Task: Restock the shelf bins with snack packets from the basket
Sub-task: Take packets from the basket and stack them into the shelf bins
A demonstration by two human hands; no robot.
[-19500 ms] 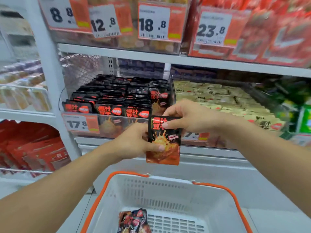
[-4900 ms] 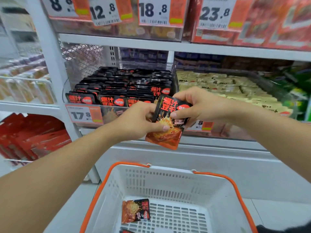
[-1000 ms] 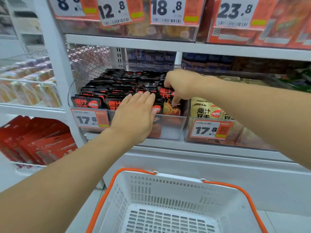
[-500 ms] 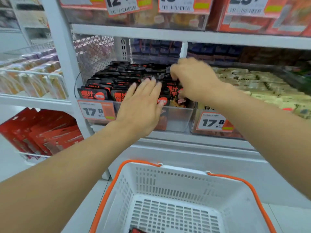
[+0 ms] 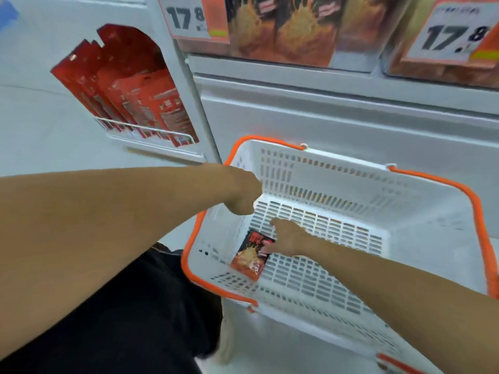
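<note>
- Down on the basket (image 5: pixel 421 211) floor, at about seven o'clock from its middle, lies one snack packet (image 5: pixel 249 259), black at its top and orange-red lower down, flat on the slotted white bottom near the left wall.
- Our right hand (image 5: pixel 287 238) reaches into the basket from four o'clock; its fingertips rest on the packet's upper right edge, thumb side against the wrapper, fingers bent. We cannot tell whether the packet is pinched yet or only touched.
- Our left hand (image 5: pixel 240 193) comes in from nine o'clock and hangs over the basket's left rim, near the orange handle (image 5: pixel 478 220) edge; fingers are curled under, out of view, and we cannot tell whether they hold anything.
- At twelve o'clock, above the basket, the clear shelf bins (image 5: pixel 283 28) show packets printed with orange splashes standing upright behind their front walls.
- Two price tags (image 5: pixel 453 36) reading 17.8 are fixed to the bin fronts, one at eleven o'clock, one at one o'clock.
- At ten o'clock, red packets (image 5: pixel 140 98) lean in a white wire rack (image 5: pixel 151 130) on the neighbouring shelf unit.
- At seven o'clock, dark clothing (image 5: pixel 129 319) fills the lower left under our left forearm.
</note>
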